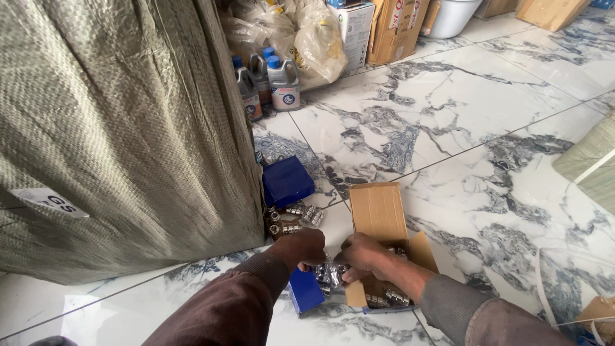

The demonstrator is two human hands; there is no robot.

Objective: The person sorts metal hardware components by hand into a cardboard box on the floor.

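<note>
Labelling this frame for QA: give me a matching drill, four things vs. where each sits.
Things:
1. jugs
2. blue box
3. cardboard flap
4. sack

Places:
A. fills the left side of the view
B. on the floor just beyond the loose metal parts
C. at the top, by the sack's far edge
D. open, beyond the right hand

Pairs: 1-C, 2-B, 3-D, 4-A
</note>
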